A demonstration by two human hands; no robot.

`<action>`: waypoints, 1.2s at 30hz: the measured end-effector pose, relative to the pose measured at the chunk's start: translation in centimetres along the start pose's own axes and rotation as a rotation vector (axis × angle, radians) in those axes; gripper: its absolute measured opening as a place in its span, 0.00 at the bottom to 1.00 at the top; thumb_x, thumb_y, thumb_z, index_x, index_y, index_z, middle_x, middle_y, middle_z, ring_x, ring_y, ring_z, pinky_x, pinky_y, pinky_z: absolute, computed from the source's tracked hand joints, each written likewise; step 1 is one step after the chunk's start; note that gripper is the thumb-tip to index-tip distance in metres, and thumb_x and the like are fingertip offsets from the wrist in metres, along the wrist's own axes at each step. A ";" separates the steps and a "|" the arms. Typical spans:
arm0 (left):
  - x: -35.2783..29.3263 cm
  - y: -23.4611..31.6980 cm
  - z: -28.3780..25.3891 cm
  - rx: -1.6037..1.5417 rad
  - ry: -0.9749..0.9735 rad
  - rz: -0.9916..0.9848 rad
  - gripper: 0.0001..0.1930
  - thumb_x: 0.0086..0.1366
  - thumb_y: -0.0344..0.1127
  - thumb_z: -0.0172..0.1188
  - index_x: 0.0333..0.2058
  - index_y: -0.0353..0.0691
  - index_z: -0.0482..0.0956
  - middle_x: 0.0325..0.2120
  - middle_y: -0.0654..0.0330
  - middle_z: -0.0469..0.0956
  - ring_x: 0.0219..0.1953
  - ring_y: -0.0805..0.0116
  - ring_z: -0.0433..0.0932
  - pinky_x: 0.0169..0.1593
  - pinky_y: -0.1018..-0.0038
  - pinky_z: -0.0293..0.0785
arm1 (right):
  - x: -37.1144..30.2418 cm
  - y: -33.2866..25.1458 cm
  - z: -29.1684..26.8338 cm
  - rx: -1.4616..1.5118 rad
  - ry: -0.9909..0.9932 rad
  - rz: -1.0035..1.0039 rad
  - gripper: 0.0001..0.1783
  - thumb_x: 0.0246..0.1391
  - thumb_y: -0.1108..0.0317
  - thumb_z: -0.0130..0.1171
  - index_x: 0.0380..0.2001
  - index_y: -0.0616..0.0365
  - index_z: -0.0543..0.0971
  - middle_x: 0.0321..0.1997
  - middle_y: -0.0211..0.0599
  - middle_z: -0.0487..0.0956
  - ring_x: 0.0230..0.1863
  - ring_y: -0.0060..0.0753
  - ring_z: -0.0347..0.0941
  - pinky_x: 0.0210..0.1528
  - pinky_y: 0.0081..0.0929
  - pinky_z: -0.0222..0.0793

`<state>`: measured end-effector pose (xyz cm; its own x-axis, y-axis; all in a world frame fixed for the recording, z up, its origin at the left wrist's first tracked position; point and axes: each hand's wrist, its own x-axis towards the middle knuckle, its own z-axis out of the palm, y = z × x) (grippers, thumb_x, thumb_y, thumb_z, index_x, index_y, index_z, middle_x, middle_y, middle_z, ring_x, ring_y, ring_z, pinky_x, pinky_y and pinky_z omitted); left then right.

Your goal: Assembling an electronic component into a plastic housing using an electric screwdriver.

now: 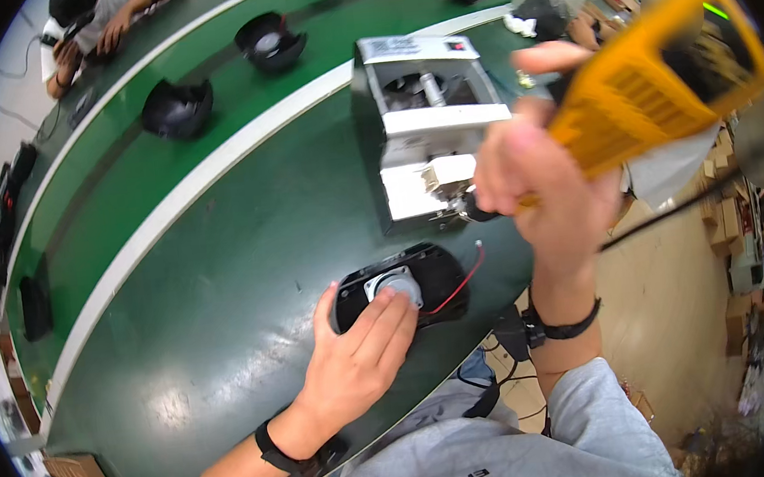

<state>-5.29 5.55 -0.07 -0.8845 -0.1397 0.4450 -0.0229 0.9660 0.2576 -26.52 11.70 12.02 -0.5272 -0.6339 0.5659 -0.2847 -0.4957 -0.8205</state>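
A yellow electric screwdriver [618,105] is gripped in my right hand [548,190], its dark nose pointing left. That nose is at the front of a screw feeder [444,119], a metal box with a white crossbar; blur hides whether the bit touches it. Closer to me, a black oval plastic shell [443,274] lies on the table. Inside it sits a small round grey speaker [395,280] with a square frame, and a red wire [465,287] trails out to the right. The fingers of my left hand [361,355] press on the speaker, thumb at the shell's left edge.
Beyond a white rail [201,178] runs a green conveyor [117,163] carrying black curved shells [176,109]. Across it, another person's hand [114,32] shows at upper left. A dark cable [674,210] hangs at right, beyond the table's edge. Cardboard boxes [725,224] stand farther right.
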 end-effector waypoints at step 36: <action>0.2 -0.5 -0.2 -0.016 0.046 0.043 0.13 0.58 0.38 0.58 0.41 0.43 0.84 0.47 0.62 0.77 0.57 0.68 0.75 0.63 0.39 0.68 | -3.1 0.8 5.9 0.103 -0.331 0.160 0.24 0.67 0.70 0.60 0.58 0.50 0.59 0.20 0.29 0.69 0.17 0.27 0.66 0.21 0.28 0.67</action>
<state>-5.34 4.99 0.06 -0.8621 -0.1083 0.4951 0.0225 0.9678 0.2507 -20.39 9.74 10.14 -0.2663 -0.8572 0.4407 -0.1286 -0.4215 -0.8976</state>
